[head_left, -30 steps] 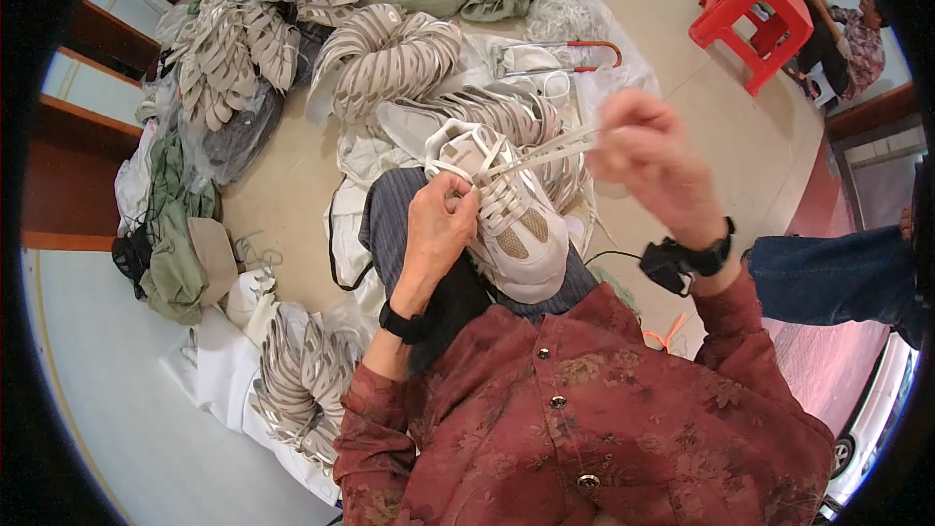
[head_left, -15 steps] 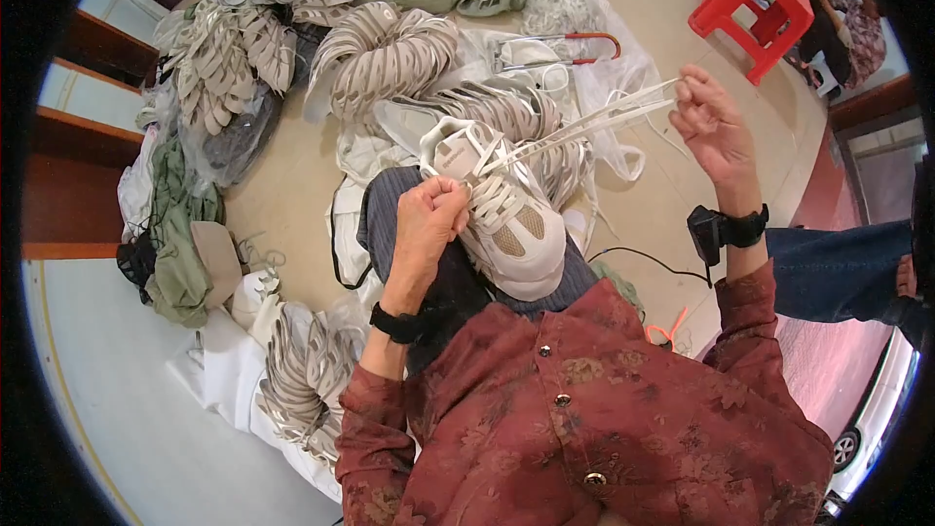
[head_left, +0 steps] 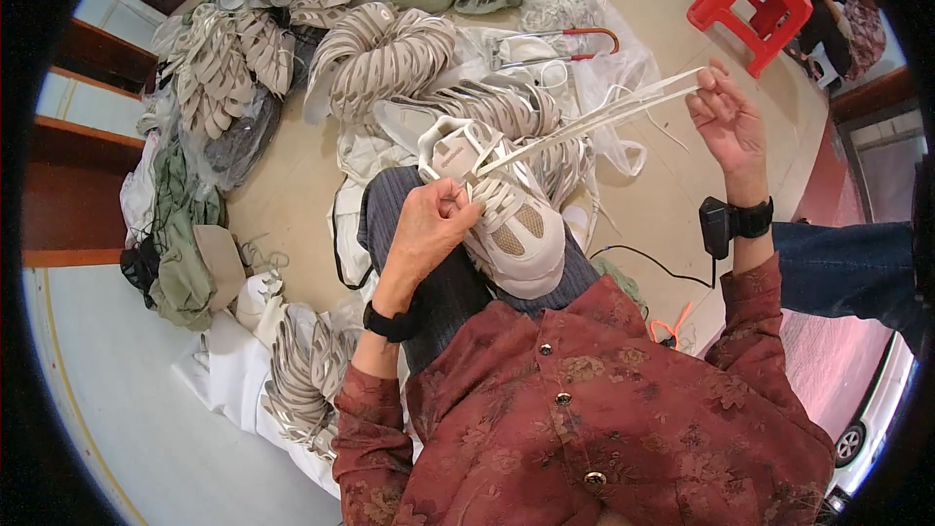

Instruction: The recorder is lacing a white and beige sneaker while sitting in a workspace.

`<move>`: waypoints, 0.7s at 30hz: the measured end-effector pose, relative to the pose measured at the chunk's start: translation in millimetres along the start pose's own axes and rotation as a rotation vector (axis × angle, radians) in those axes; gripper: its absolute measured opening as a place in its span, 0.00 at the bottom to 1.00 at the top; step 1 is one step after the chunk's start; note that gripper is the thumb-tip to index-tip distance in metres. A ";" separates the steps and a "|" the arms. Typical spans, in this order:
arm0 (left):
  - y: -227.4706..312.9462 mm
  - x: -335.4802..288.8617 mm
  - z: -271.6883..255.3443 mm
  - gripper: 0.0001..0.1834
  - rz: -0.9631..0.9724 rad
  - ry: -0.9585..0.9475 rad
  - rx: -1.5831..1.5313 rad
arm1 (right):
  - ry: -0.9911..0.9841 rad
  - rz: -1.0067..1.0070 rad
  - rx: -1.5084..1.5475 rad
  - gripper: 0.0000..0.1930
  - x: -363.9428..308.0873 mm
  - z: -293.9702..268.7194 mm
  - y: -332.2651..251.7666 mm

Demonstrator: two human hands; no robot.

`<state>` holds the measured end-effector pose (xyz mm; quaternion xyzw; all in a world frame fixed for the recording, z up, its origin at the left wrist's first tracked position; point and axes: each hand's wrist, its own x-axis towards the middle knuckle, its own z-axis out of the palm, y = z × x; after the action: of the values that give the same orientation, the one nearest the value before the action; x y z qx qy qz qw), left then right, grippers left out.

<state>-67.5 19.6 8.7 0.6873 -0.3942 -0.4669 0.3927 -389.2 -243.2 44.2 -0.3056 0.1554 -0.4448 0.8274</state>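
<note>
A beige-and-white sneaker (head_left: 526,258) lies across my lap with its toe toward me. White shoelace (head_left: 614,119) criss-crosses its front, and long strands stretch from it up to the right. My left hand (head_left: 424,239) is closed at the left edge of the lacing, thumb and forefinger pinched together on the sneaker there. Raised well off to the right, my right hand (head_left: 726,127) is closed on the strands and holds them taut. Exactly what lies between my left fingertips is hidden.
Ring-shaped bundles of beige shoe uppers (head_left: 390,58) lie on the floor ahead, with more stacked uppers (head_left: 219,68) at the left. A clear plastic bag (head_left: 609,34) lies beyond the laces. At upper right stand a red stool (head_left: 750,5) and another person (head_left: 852,34).
My right hand has moved a little farther right, drawing the lace strands outward. My left hand has shifted slightly to the right along the lacing. The sneaker stays almost in place.
</note>
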 end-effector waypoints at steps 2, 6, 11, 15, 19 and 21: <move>-5.1 1.1 1.2 0.10 0.205 0.125 0.142 | -0.011 -0.016 -0.024 0.13 -0.8 12.1 -0.4; 0.5 -8.8 6.9 0.09 0.138 0.252 0.134 | 0.003 0.104 -0.160 0.12 -1.5 4.1 2.5; 2.4 -12.7 14.6 0.05 0.208 0.326 -0.117 | 0.043 0.225 -0.300 0.14 -12.6 -2.3 23.4; 7.1 -13.0 12.3 0.04 0.105 0.203 -0.186 | 0.030 0.237 -0.183 0.14 -12.6 -2.0 34.3; 18.2 -18.0 5.2 0.05 0.118 0.200 -0.378 | 0.039 0.114 0.017 0.13 -4.5 -11.4 16.0; 17.2 -22.3 -4.8 0.07 0.130 0.189 -0.447 | 0.048 0.091 0.053 0.14 -3.5 -13.6 6.3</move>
<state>-71.5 34.1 33.0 0.5972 -0.2862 -0.4497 0.5993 -394.3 -242.7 29.7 -0.2654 0.1771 -0.4176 0.8508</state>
